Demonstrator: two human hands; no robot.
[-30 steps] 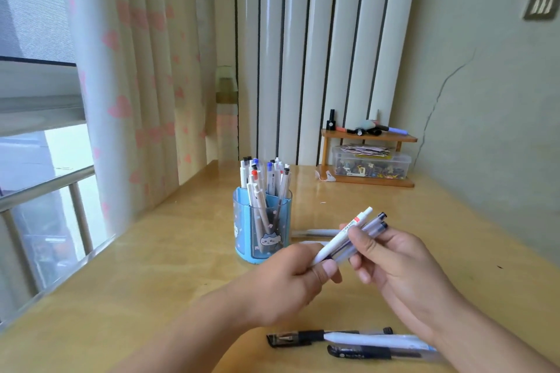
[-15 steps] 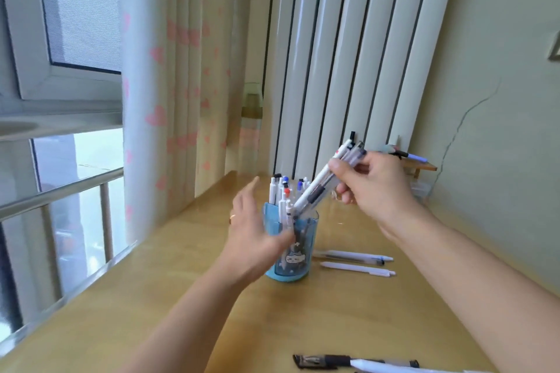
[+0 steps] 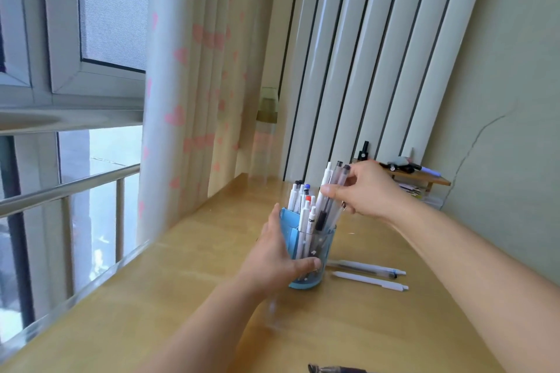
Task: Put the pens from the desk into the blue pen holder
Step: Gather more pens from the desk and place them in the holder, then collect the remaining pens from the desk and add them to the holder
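You have the pen holder (image 3: 306, 254) on the desk (image 3: 181, 297); two pens (image 3: 368, 274) lie just right of it, a shelf (image 3: 424, 180) behind-right, the curtain (image 3: 194, 100) behind-left.

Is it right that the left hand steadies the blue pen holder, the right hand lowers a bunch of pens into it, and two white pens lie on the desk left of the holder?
Not quite: in the head view the two white pens lie right of the blue pen holder, not left. The left hand does steady it while the right hand lowers the bunch of pens.
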